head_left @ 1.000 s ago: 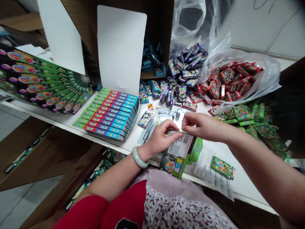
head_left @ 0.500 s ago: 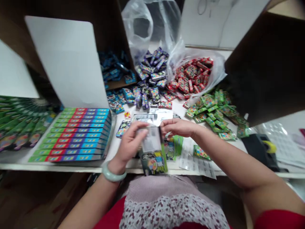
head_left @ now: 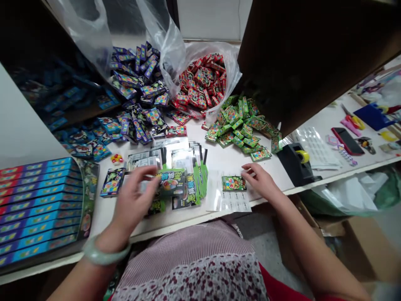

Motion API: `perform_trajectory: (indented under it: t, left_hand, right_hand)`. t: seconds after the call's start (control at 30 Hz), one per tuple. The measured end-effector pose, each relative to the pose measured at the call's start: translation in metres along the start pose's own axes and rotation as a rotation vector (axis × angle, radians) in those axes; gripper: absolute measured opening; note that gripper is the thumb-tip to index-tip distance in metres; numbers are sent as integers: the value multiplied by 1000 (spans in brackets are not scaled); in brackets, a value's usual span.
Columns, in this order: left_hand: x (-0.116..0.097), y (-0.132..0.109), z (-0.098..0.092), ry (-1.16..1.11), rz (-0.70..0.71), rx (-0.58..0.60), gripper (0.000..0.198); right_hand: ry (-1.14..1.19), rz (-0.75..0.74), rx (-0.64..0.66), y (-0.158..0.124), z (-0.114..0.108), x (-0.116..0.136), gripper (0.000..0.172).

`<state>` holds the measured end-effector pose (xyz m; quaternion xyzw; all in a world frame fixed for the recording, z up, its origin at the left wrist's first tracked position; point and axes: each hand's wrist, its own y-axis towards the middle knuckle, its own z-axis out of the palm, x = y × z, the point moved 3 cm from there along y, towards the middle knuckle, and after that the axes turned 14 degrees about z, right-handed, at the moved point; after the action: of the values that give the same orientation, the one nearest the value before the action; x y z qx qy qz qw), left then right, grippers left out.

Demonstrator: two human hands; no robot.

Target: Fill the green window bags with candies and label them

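Left of centre, I have the left hand blurred beside the printed packets — grip unclear; right of centre, the green box lies lengthwise across the frame, its right end at my nearer right hand — fingers parted.

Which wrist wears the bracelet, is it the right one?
No, the pale bracelet circles the left wrist; the right wrist is bare.
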<state>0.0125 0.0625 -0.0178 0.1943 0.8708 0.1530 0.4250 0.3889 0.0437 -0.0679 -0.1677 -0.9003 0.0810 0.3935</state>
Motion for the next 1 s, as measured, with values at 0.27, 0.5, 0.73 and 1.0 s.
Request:
perform_trajectory:
  t: [0.27,0.5,0.73,1.0]
  left_hand:
    - [-48,54,125,191,204,677,23]
    - [-46,62,146,83,109,627,21]
    - [-44,58,144,-236,-20,403,13]
    - [-26,72,95,-722,-404,22,23]
  right_hand:
    - [-251,-97,-49,-22,16,-2,41]
    - [-190,-85,-37,-20,17,-5,30]
    - [43,26,84,-16,9,-14,21]
    - [141,-63,-156,0,-23,-8,26]
